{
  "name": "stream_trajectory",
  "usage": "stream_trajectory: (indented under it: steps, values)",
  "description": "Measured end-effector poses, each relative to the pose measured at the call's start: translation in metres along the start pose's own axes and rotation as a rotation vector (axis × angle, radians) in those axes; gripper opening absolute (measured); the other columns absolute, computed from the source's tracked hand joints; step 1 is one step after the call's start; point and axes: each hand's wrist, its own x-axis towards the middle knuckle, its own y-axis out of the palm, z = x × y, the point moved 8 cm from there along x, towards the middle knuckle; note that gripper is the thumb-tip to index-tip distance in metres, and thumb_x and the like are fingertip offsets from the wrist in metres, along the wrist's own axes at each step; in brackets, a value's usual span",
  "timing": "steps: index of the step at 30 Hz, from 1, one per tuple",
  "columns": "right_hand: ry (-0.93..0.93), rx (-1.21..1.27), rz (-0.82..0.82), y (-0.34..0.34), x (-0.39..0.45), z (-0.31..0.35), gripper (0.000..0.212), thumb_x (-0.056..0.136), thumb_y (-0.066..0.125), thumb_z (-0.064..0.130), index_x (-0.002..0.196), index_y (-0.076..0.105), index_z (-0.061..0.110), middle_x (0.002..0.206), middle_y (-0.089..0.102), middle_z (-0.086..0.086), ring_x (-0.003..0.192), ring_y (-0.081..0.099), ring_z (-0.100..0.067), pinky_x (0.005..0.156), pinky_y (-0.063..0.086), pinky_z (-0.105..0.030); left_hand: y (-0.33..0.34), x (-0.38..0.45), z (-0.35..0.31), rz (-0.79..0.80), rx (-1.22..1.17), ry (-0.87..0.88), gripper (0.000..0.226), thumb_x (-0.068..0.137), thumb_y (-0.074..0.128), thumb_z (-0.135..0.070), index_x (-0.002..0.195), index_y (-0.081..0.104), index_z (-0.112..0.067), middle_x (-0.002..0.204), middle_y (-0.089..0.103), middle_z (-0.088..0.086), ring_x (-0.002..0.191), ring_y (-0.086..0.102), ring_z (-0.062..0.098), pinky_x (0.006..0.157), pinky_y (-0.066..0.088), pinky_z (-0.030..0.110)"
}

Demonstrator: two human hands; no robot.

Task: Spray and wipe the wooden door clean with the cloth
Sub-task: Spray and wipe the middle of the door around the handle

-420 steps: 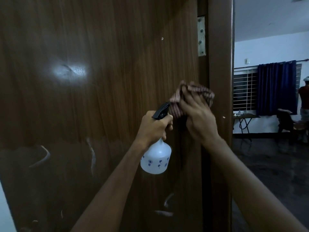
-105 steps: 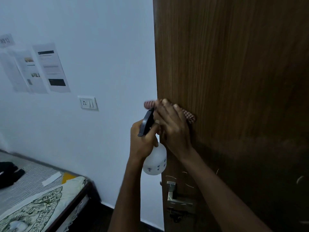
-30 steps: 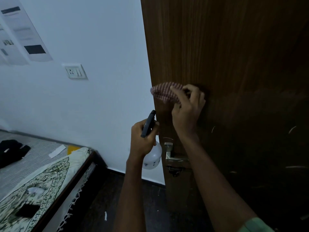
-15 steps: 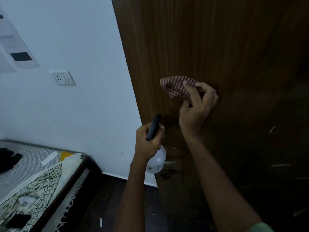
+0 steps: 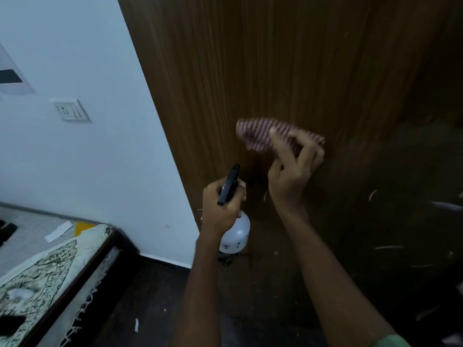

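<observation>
**Wiping the door near its free edge**

My right hand (image 5: 293, 169) holds the cloth (image 5: 263, 136) bunched against the door (image 5: 288, 66). The fingers are curled around the checked fabric, and one end of it sticks out to the left, past my fingertips. The cloth is blurred, so I judge that it is in the middle of a stroke. I cannot tell how much of it lies flat on the wood.

My left hand (image 5: 223, 206) grips the bottle (image 5: 235, 236) by its neck, lower than the cloth and just beside the door's edge. The black trigger (image 5: 228, 185) points up and toward the wood. I cannot see whether a finger is pressing on it.

The step in hand is the wiping, I think, at about the middle height of the door. The lower part of the door, down and to the right of my hand, looks darker and carries several pale streaks (image 5: 390, 247). Whether these are wet spray, scratches or dirt, I cannot tell.

For the next move I should keep the cloth pressed flat and lead it over the part beside and below my hand, with overlapping strokes along the grain. If that darker zone proves dry, it first needs a spray from the bottle, with the nozzle aimed at the wood and away from the wall (image 5: 87, 159).
</observation>
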Motion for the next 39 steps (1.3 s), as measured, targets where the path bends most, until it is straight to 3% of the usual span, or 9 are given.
stream_trajectory:
  steps: [5, 9, 12, 15, 19, 27, 31, 34, 39]
  values:
    - [-0.087, -0.036, 0.316, -0.009, -0.093, -0.038, 0.057, 0.088, 0.078, 0.0, 0.135, 0.063, 0.027, 0.131, 0.05, -0.009, 0.114, 0.048, -0.028, 0.086, 0.05, -0.049, 0.025, 0.006, -0.004, 0.002, 0.008, 0.008, 0.02, 0.099, 0.064, -0.016, 0.086, 0.068, -0.002, 0.062, 0.064, -0.001, 0.044, 0.058, 0.018, 0.049, 0.05, 0.031]
    - [0.032, 0.031, 0.142, -0.015, -0.021, -0.03, 0.043, 0.094, 0.064, 0.0, 0.13, 0.066, 0.024, 0.128, 0.052, -0.01, 0.117, 0.052, -0.029, 0.093, 0.05, -0.057, 0.04, 0.01, -0.015, 0.064, -0.01, 0.036, 0.019, 0.101, 0.063, -0.018, 0.088, 0.068, -0.006, 0.068, 0.066, 0.006, 0.047, 0.061, 0.02, 0.047, 0.051, 0.033]
    - [0.095, 0.037, -0.063, -0.015, 0.024, -0.027, 0.043, 0.097, 0.062, 0.0, 0.131, 0.066, 0.024, 0.13, 0.049, -0.006, 0.116, 0.051, -0.028, 0.093, 0.051, -0.048, 0.045, 0.014, -0.016, 0.117, -0.01, 0.049, 0.018, 0.102, 0.062, -0.015, 0.09, 0.068, -0.004, 0.07, 0.066, 0.009, 0.047, 0.061, 0.021, 0.046, 0.05, 0.031]
    - [0.024, -0.062, 0.032, -0.015, -0.021, -0.033, 0.039, 0.102, 0.06, 0.011, 0.137, 0.059, 0.028, 0.136, 0.044, -0.007, 0.118, 0.044, -0.03, 0.095, 0.049, -0.041, 0.045, 0.019, -0.016, 0.145, -0.034, 0.054, 0.021, 0.101, 0.064, -0.023, 0.09, 0.068, -0.005, 0.07, 0.067, 0.009, 0.045, 0.06, 0.022, 0.045, 0.049, 0.033]
    - [0.054, -0.136, 0.254, -0.022, -0.092, -0.063, 0.05, 0.09, 0.07, 0.004, 0.131, 0.056, 0.03, 0.134, 0.043, -0.008, 0.116, 0.043, -0.031, 0.088, 0.051, -0.055, 0.044, 0.028, -0.014, 0.14, -0.069, 0.035, 0.03, 0.097, 0.065, -0.032, 0.092, 0.07, -0.004, 0.069, 0.067, 0.01, 0.045, 0.059, 0.025, 0.047, 0.05, 0.035]
    - [0.233, -0.084, -0.162, -0.037, 0.039, -0.048, 0.04, 0.093, 0.066, -0.001, 0.128, 0.067, 0.021, 0.129, 0.053, -0.007, 0.118, 0.049, -0.023, 0.088, 0.053, -0.047, 0.067, 0.039, -0.039, 0.251, -0.056, 0.082, 0.016, 0.102, 0.063, -0.017, 0.092, 0.068, -0.006, 0.073, 0.067, 0.01, 0.051, 0.063, 0.018, 0.048, 0.049, 0.028]
    - [0.114, -0.2, 0.033, -0.039, -0.025, -0.061, 0.046, 0.093, 0.073, 0.007, 0.132, 0.059, 0.027, 0.136, 0.046, -0.006, 0.119, 0.044, -0.029, 0.088, 0.052, -0.048, 0.081, 0.034, -0.043, 0.253, -0.078, 0.068, 0.016, 0.103, 0.063, -0.009, 0.088, 0.067, -0.005, 0.07, 0.066, 0.011, 0.047, 0.061, 0.016, 0.047, 0.048, 0.026]
    - [0.206, -0.188, 0.198, -0.05, -0.072, -0.088, 0.049, 0.09, 0.078, 0.005, 0.128, 0.058, 0.03, 0.137, 0.051, -0.008, 0.122, 0.046, -0.032, 0.09, 0.052, -0.05, 0.091, 0.029, -0.043, 0.256, -0.088, 0.056, 0.017, 0.102, 0.064, -0.008, 0.087, 0.069, -0.005, 0.061, 0.063, 0.0, 0.044, 0.059, 0.015, 0.048, 0.049, 0.029]
    - [0.152, -0.111, -0.002, -0.072, 0.02, -0.087, 0.042, 0.092, 0.064, -0.007, 0.125, 0.07, 0.02, 0.126, 0.061, -0.017, 0.114, 0.054, -0.033, 0.093, 0.05, -0.033, 0.11, 0.023, -0.05, 0.224, -0.13, 0.044, 0.017, 0.1, 0.063, -0.021, 0.09, 0.068, -0.008, 0.071, 0.067, 0.009, 0.049, 0.061, 0.017, 0.047, 0.048, 0.029]
